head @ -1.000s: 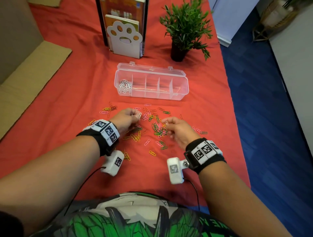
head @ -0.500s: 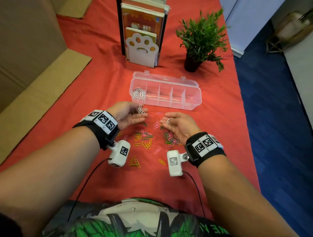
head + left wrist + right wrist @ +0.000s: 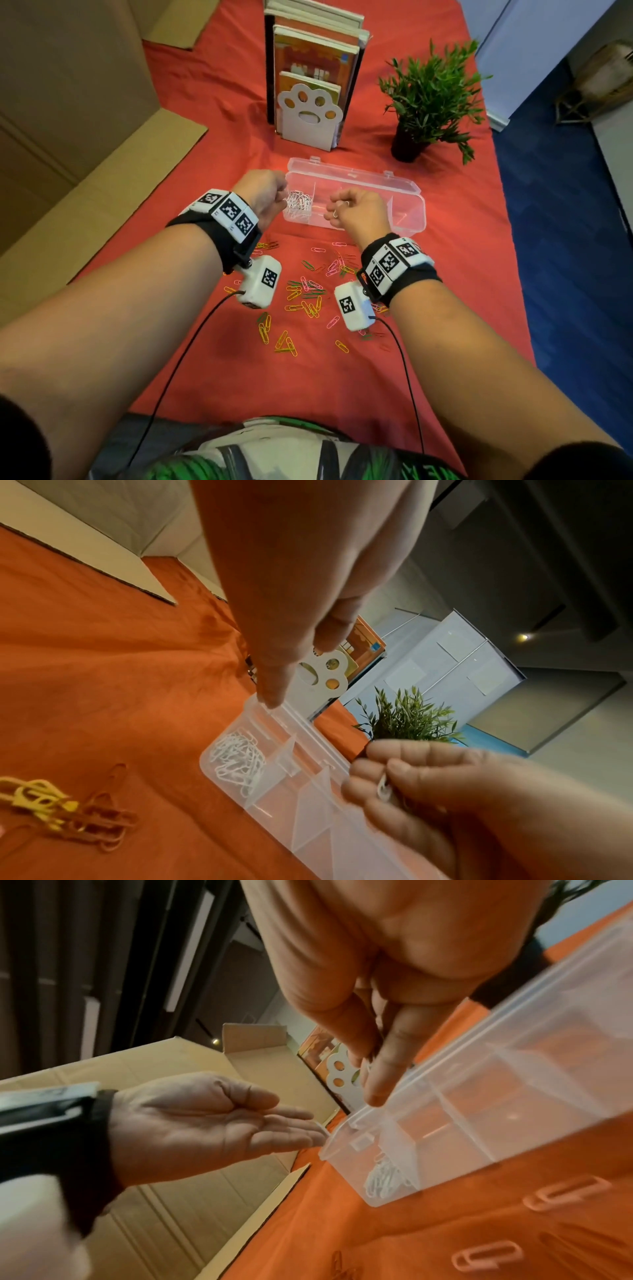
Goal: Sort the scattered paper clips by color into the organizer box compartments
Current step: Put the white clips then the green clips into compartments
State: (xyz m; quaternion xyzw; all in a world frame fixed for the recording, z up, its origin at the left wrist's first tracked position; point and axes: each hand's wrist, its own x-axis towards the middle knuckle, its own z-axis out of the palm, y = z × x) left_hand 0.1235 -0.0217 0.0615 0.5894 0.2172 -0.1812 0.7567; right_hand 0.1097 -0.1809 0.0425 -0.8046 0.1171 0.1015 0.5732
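Note:
The clear organizer box [image 3: 407,192] lies open on the red cloth, with a heap of white paper clips [image 3: 299,205] in its leftmost compartment [image 3: 236,761]. My left hand [image 3: 270,195] hovers at the box's left end, palm open and fingers straight [image 3: 274,1118], with no clip showing in it. My right hand [image 3: 342,209] is over the box's front wall and pinches a white paper clip [image 3: 337,214] between thumb and fingers [image 3: 383,791]. Several yellow, green, pink and orange clips [image 3: 308,294] lie scattered on the cloth under my wrists.
A white paw-shaped bookend with books [image 3: 310,113] stands behind the box, and a potted plant [image 3: 424,102] at the back right. Cardboard [image 3: 68,102] lines the left side. The table's right edge [image 3: 513,260] drops to blue floor.
Both hands have moved forward from the scattered pile to the box. The left hand held white clips half a second ago; its palm is now open. The right hand still pinches its clip.

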